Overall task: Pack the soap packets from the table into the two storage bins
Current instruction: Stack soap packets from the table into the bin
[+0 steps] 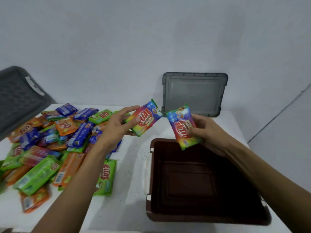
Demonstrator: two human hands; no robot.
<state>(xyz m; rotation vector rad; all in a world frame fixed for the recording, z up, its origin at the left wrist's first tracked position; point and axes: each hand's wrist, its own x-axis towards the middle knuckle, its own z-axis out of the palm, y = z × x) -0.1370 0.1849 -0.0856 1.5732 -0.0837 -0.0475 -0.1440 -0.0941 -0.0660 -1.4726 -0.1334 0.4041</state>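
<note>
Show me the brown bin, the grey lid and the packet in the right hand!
brown bin (202, 179): head view, on its bare inside floor.
grey lid (195, 93): head view, on its flat middle panel.
right-hand packet (180, 125): head view, on its red logo.

The light is dim and even, with a cool bluish cast on the wall (151, 39). The brown bin (193, 182) is almost black inside. The soap packets (34, 201) at the left edge look smeared, and the wide lens bends the borders. Everything looks slightly soft.
</note>
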